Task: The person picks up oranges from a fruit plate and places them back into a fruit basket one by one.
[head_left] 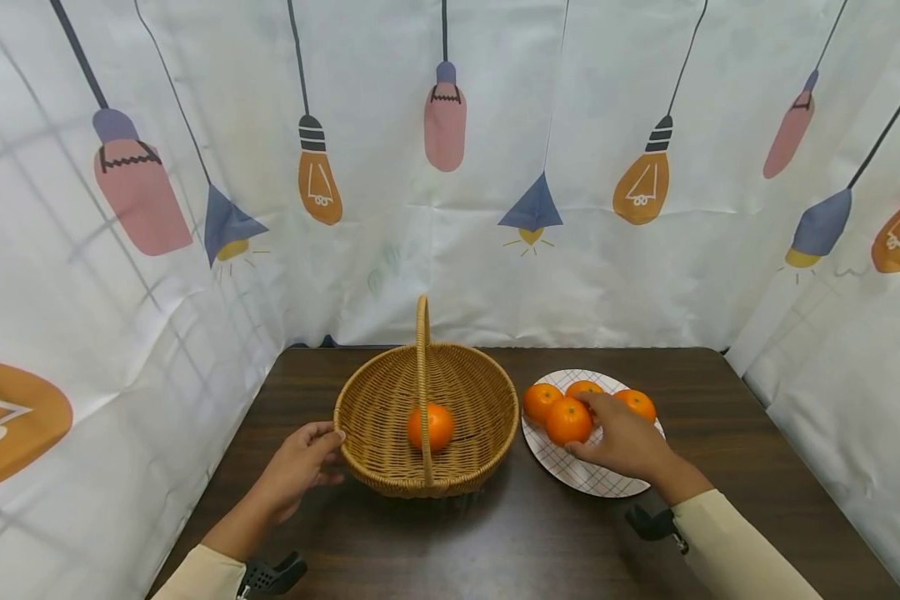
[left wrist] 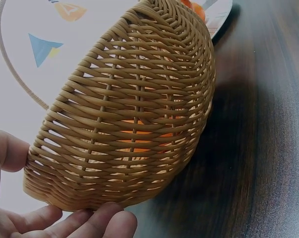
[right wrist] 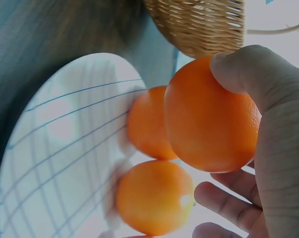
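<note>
My left hand (head_left: 306,465) grips the left rim of a woven wicker basket (head_left: 375,392), thumb at the edge and fingers against its outer side. Inside the basket, behind its tall handle (head_left: 422,358), lies one orange (head_left: 439,427); in the left wrist view its colour shows through the weave. My right hand (head_left: 626,437) holds another orange (right wrist: 211,116) between thumb and fingers, close over a white plate (head_left: 570,471) with a checked pattern. Three more oranges rest on that plate: one at the left (head_left: 540,402), one at the back (head_left: 583,388) and one at the right (head_left: 636,404).
Basket and plate stand side by side on a dark wooden table (head_left: 487,542), the plate to the right. A white curtain (head_left: 390,275) printed with lamps hangs behind the table and along both sides.
</note>
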The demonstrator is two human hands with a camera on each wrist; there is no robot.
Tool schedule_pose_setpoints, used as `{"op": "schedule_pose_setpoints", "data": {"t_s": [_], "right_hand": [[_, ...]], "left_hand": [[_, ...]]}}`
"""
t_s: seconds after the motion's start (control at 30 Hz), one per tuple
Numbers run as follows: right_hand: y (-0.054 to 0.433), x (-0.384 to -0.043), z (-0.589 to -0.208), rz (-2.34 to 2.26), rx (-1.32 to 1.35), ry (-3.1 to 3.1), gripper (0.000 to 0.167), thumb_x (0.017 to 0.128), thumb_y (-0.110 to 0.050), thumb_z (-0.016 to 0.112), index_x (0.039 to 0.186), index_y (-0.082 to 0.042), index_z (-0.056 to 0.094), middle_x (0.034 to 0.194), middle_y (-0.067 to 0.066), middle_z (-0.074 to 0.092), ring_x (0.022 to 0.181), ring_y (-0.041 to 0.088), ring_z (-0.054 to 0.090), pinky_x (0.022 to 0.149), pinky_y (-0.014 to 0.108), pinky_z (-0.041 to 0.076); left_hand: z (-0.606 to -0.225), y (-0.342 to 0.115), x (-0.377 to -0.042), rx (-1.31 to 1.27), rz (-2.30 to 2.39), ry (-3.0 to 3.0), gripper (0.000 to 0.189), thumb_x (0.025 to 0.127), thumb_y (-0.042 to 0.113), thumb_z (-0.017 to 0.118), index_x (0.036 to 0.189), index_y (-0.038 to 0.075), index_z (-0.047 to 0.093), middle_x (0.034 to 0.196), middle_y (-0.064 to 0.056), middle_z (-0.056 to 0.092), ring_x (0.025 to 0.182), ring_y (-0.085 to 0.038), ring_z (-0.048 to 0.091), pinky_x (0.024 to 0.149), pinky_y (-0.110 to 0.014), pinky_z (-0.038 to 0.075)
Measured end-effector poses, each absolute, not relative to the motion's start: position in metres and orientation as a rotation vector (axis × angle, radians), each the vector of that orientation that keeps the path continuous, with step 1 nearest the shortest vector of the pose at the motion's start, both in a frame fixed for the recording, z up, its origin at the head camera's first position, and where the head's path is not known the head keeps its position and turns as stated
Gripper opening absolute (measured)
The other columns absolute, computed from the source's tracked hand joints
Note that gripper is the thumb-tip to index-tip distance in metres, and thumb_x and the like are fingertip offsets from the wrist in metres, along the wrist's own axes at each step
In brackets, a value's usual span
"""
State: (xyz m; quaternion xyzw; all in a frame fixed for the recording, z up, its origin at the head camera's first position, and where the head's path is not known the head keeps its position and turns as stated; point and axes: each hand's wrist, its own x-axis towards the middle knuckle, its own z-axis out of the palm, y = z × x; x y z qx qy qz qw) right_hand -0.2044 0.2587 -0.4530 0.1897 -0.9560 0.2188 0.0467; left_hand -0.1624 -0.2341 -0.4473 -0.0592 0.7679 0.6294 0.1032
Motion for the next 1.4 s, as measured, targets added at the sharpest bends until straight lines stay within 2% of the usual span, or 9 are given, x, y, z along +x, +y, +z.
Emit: {"op": "schedule_pose_setpoints", "data": {"t_s": [0.2, 0.43, 0.7, 1.0, 1.23, 1.4], "right_hand": [[0.253, -0.208, -0.441, 0.684, 0.591, -2.915, 0.083, 0.079, -0.051, 0.085, 0.142, -0.007, 0.053, 0.134, 0.009, 0.060, 0.102, 0.022, 0.062, 0.082, 0.046, 0.057], [0.247, -0.214, -0.433, 0.656, 0.617, -2.898, 0.086, 0.079, -0.048, 0.086, 0.145, -0.005, 0.051, 0.138, 0.013, 0.059, 0.109, 0.028, 0.064, 0.087, 0.049, 0.057], [0.236, -0.216, -0.418, 0.657, 0.649, -2.881, 0.086, 0.080, -0.049, 0.085, 0.147, -0.009, 0.050, 0.136, 0.011, 0.058, 0.109, 0.027, 0.062, 0.084, 0.046, 0.057], [0.223, -0.217, -0.407, 0.661, 0.664, -2.889, 0.087, 0.080, -0.052, 0.084, 0.150, -0.014, 0.049, 0.142, 0.010, 0.055, 0.107, 0.027, 0.065, 0.080, 0.046, 0.058], [0.219, -0.221, -0.404, 0.672, 0.670, -2.886, 0.088, 0.080, -0.049, 0.085, 0.151, -0.014, 0.048, 0.138, 0.009, 0.057, 0.111, 0.029, 0.063, 0.083, 0.049, 0.057], [0.212, -0.221, -0.398, 0.688, 0.670, -2.888, 0.088, 0.079, -0.050, 0.086, 0.150, -0.015, 0.047, 0.132, 0.006, 0.059, 0.103, 0.023, 0.062, 0.079, 0.044, 0.056]], "left_hand": [[-0.447, -0.234, -0.162, -0.181, 1.855, 2.271, 0.059, 0.108, 0.025, 0.055, 0.149, -0.011, 0.034, 0.135, -0.029, 0.051, 0.111, -0.032, 0.062, 0.081, -0.046, 0.061], [-0.446, -0.233, -0.162, -0.182, 1.847, 2.281, 0.059, 0.108, 0.026, 0.055, 0.149, -0.011, 0.034, 0.136, -0.029, 0.050, 0.112, -0.033, 0.061, 0.081, -0.046, 0.061], [-0.447, -0.232, -0.162, -0.192, 1.847, 2.282, 0.058, 0.108, 0.025, 0.054, 0.148, -0.011, 0.035, 0.136, -0.029, 0.050, 0.110, -0.032, 0.062, 0.081, -0.046, 0.061], [-0.446, -0.232, -0.163, -0.184, 1.839, 2.292, 0.058, 0.107, 0.026, 0.055, 0.148, -0.011, 0.035, 0.134, -0.028, 0.052, 0.107, -0.030, 0.063, 0.080, -0.046, 0.061], [-0.445, -0.232, -0.162, -0.198, 1.841, 2.288, 0.056, 0.107, 0.025, 0.055, 0.147, -0.011, 0.036, 0.134, -0.028, 0.052, 0.107, -0.031, 0.062, 0.080, -0.046, 0.061], [-0.444, -0.232, -0.161, -0.201, 1.842, 2.287, 0.056, 0.108, 0.023, 0.054, 0.147, -0.011, 0.036, 0.134, -0.028, 0.052, 0.108, -0.031, 0.063, 0.080, -0.046, 0.061]]}}
